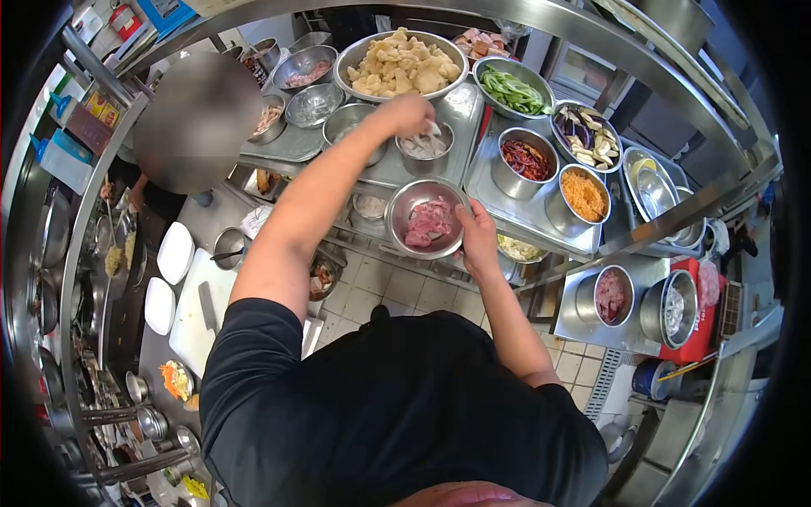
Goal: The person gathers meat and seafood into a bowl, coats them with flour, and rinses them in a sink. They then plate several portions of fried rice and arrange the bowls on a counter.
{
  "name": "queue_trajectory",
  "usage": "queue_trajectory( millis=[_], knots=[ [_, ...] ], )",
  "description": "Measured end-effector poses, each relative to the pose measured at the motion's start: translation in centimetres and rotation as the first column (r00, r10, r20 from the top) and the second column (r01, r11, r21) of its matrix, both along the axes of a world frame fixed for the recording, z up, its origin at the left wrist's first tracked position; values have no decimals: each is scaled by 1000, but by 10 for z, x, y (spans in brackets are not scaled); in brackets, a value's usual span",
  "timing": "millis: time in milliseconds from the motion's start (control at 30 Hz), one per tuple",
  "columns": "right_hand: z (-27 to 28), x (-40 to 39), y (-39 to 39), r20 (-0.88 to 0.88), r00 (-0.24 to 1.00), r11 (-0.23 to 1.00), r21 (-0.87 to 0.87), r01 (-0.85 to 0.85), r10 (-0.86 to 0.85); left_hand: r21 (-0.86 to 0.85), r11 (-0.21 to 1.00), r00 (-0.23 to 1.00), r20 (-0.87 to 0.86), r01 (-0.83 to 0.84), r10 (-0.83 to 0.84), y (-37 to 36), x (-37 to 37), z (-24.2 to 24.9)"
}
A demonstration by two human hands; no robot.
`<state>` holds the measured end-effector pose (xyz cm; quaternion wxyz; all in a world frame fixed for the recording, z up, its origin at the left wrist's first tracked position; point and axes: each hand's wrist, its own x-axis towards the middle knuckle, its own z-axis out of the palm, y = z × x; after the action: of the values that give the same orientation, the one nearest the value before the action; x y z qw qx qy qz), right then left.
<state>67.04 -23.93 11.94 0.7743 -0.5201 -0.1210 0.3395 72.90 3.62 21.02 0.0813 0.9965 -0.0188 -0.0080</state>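
My right hand (478,237) grips the rim of a metal bowl (395,221), thumb over the edge. Pink slices of raw meat (429,221) lie inside it. Over a metal pot (424,160) on the counter, my left hand (411,116) has its fingers closed on pale white slices, whose kind I cannot make out. More white slices (422,145) are in that pot. Just behind my left hand stands a wide bowl of golden battered pieces (404,66). An almost bare metal pot (345,127) sits beneath my left forearm.
To the right stand containers of green pepper strips (517,89), dried red chillies (525,160), shredded carrot (583,197) and eggplant (591,135). A knife (208,306) rests on a white cutting board (190,338) at left. Another person (152,198) works beyond it. Metal shelf rails cross overhead.
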Motion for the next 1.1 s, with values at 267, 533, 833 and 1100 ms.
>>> queue_trajectory(
  millis=[267, 533, 833, 1100],
  knots=[
    [-1, 14, 14, -9, 998, 998, 22, 63, -63, -401, 916, 963, 244, -7, 114, 16, -18, 43],
    [3, 19, 26, -18, 997, 996, 58, 69, -68, -560, 827, 996, -89, -53, 4, -19, -52, 46],
    [4, 7, 29, 1, 996, 996, 8, 86, -86, 120, 959, 962, -65, -257, 266, -32, 1, -33],
    [-1, 3, 17, 10, 994, 993, 26, 112, -112, 249, 938, 959, -93, -240, 269, 1, 6, -35]
  ],
)
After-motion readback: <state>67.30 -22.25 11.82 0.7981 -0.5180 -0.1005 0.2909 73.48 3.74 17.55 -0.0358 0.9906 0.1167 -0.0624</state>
